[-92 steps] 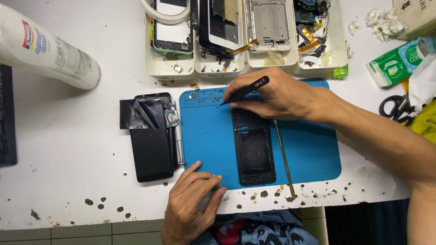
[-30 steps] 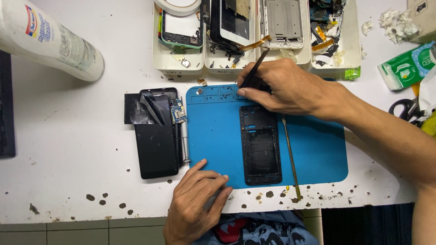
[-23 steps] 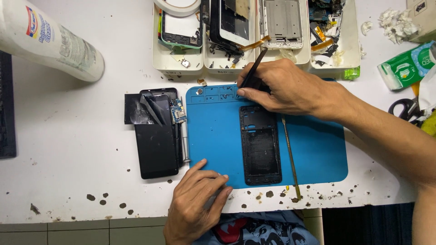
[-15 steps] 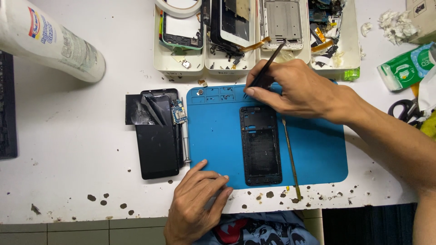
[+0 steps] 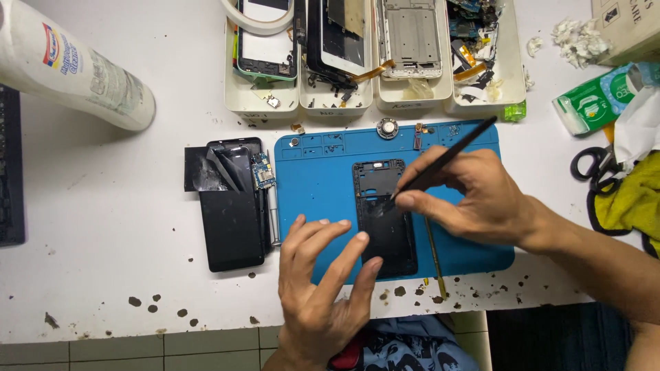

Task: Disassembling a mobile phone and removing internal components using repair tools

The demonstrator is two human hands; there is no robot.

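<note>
Right hand: your right hand (image 5: 481,196) pinches black tweezers (image 5: 440,165) between thumb and fingers, tips down on the phone frame.
Left hand: your left hand (image 5: 323,282) lies open, holding nothing, fingertips at the frame's lower left edge.
Phone frame: the black phone frame (image 5: 383,216) lies flat on the blue mat (image 5: 316,185), long axis pointing away from you.
Tweezers: slanting up and right.
Hard to see: the tweezer tips' contact is too small to tell.

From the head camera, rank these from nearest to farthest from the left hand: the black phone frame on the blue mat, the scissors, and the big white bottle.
Measured from the left hand:
1. Black phone frame, just to the right on the blue mat, at the fingertips.
2. White bottle, far up at the left, lying on the table.
3. Scissors, at the right edge, slightly farther.
</note>
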